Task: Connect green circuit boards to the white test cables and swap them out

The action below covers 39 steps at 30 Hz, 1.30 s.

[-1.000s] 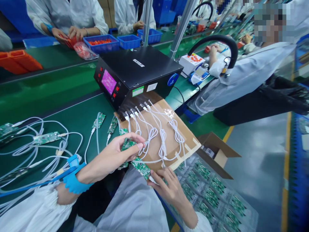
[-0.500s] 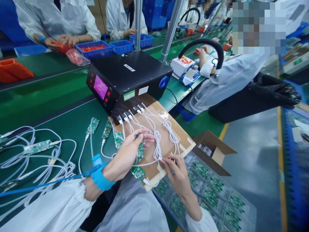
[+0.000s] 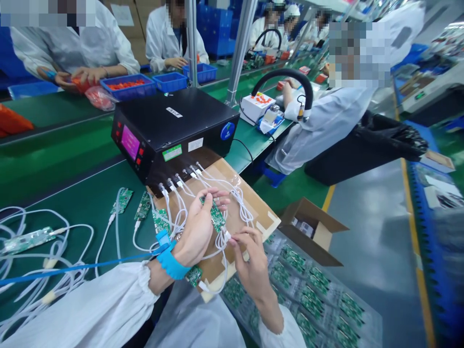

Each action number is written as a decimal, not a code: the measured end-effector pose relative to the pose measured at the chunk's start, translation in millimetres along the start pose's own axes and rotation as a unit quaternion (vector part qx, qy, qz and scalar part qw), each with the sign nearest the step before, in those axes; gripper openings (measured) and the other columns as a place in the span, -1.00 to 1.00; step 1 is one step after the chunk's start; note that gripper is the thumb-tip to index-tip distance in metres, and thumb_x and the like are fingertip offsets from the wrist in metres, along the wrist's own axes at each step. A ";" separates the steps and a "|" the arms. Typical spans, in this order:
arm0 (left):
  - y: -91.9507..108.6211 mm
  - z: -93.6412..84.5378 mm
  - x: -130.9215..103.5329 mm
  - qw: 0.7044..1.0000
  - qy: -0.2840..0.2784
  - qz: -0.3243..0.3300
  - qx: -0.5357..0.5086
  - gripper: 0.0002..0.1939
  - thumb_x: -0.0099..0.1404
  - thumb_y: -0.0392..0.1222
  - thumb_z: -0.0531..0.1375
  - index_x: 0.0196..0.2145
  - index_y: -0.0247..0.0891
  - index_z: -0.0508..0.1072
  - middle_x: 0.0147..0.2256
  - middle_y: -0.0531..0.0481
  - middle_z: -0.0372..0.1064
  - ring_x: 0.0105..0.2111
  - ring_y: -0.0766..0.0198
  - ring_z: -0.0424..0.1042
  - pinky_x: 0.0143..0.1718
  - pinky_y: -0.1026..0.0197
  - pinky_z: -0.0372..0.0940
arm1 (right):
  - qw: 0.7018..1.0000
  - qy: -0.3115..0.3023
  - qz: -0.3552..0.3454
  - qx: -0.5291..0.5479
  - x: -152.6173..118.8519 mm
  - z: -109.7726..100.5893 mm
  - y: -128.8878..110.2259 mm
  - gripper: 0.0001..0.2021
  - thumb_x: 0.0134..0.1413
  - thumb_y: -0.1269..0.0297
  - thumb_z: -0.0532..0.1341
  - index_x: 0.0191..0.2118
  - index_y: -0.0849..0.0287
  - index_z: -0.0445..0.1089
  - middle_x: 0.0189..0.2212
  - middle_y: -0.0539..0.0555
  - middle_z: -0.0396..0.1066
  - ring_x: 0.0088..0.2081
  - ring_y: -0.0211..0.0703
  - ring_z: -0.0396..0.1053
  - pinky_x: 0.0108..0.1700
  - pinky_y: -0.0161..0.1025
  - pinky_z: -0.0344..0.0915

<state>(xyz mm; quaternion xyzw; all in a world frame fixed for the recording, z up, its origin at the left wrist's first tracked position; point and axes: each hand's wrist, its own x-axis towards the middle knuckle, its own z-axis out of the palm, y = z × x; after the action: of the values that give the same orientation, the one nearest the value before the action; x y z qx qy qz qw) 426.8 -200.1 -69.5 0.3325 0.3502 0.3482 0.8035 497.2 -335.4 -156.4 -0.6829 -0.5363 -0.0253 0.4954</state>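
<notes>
My left hand [image 3: 197, 224] holds a green circuit board [image 3: 217, 217] between thumb and fingers, tilted above the cardboard sheet [image 3: 213, 176]. At the board's near end, my right hand [image 3: 252, 258] pinches the white plug [image 3: 227, 237] of a cable. Plug and board end meet or nearly meet; I cannot tell whether it is fully in. A bundled white cable [image 3: 217, 244] hangs below. Another green board [image 3: 194, 275] lies by the sheet's near edge, with a white connector [image 3: 203, 286] beside it. A further board [image 3: 161, 221] is partly behind my left hand.
A black box with a pink screen [image 3: 130, 142] stands behind the sheet, several white cables in its front. Boards and coiled cables [image 3: 54, 251] lie at left. Trays of boards [image 3: 308, 299] and an open carton [image 3: 311, 227] are at right. Co-workers sit across and beside.
My left hand has brought the circuit board up toward my right hand. The plug in my right hand has come to the board's end. The whole view has shifted slightly.
</notes>
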 end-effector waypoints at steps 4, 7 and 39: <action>-2.8 3.2 2.9 1.000 0.019 -0.001 0.006 -0.89 0.52 -0.25 0.05 -0.12 -0.29 0.36 -0.14 -0.12 0.54 -0.24 0.27 0.55 -0.09 0.14 0.40 | 1.000 0.002 -0.008 0.018 1.5 0.7 0.4 -0.76 0.28 0.56 0.21 -0.04 0.10 0.38 -0.25 0.07 0.47 -0.09 -0.09 0.34 -0.07 -0.12 0.40; -6.4 2.4 6.0 1.000 0.020 0.017 0.008 -0.88 0.52 -0.25 0.05 -0.12 -0.28 0.37 -0.15 -0.12 0.54 -0.25 0.27 0.54 -0.11 0.13 0.41 | 1.000 -0.002 -0.006 0.021 2.9 1.0 1.6 -0.77 0.27 0.57 0.22 -0.06 0.11 0.39 -0.27 0.06 0.48 -0.10 -0.09 0.33 -0.07 -0.11 0.39; -14.7 -3.3 -1.0 0.991 -0.009 0.098 0.094 -0.89 0.52 -0.20 0.01 -0.06 -0.18 0.29 -0.27 0.01 0.43 -0.36 0.37 0.33 -0.28 0.31 0.26 | 0.998 0.017 0.057 0.008 16.4 4.6 -21.2 -0.90 0.34 0.47 0.20 -0.17 0.12 0.39 -0.26 0.05 0.39 -0.13 -0.18 0.38 -0.07 -0.24 0.40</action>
<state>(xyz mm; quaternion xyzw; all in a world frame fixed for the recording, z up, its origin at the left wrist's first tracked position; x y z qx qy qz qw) 428.5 -207.8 -82.3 0.4426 0.3396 0.3874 0.7340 485.9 -322.0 -135.7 -0.7078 -0.4878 -0.0041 0.5110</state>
